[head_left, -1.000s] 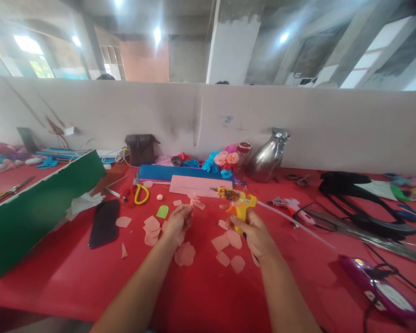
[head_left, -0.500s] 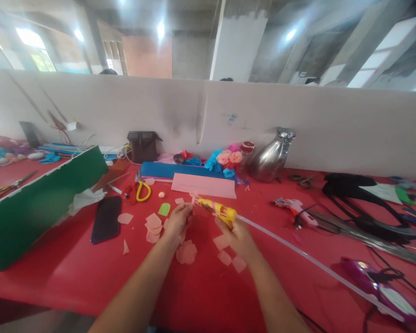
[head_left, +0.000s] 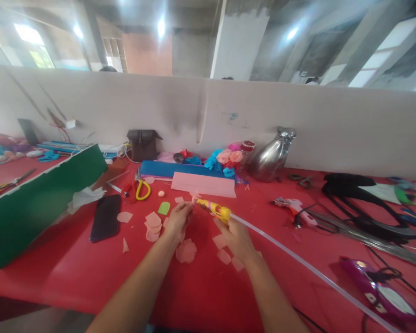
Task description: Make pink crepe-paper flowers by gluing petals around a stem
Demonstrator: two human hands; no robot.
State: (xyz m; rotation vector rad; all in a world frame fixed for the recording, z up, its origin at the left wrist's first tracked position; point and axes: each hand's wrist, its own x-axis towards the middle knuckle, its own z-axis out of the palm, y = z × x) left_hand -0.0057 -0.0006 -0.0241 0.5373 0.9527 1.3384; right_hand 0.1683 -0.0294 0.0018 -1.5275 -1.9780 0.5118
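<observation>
My right hand (head_left: 235,233) is wrapped round a yellow glue gun (head_left: 217,210), with a long clear glue stick (head_left: 298,253) trailing from its back end to the lower right. Its nozzle points left, at a small pink paper piece (head_left: 195,197) pinched in the fingertips of my left hand (head_left: 180,219). The exact shape of that piece is too small to make out. Cut pink paper petals (head_left: 186,251) lie under my left wrist, and more petals (head_left: 153,222) lie to its left beside a green paper piece (head_left: 164,208). Other pink petals (head_left: 223,256) are by my right hand.
A folded pink paper strip (head_left: 204,185) lies beyond my hands, before paper flowers (head_left: 229,159) and a steel jug (head_left: 272,155). Yellow-handled pliers (head_left: 143,190), a phone (head_left: 106,217) and a green board (head_left: 45,203) are left. A pink glue gun (head_left: 298,210) and purple power strip (head_left: 381,289) are right.
The glue gun has tilted slightly, its rear end shifting a little left and down, and the glue stick has swung with it. My left hand keeps its pinch in nearly the same place.
</observation>
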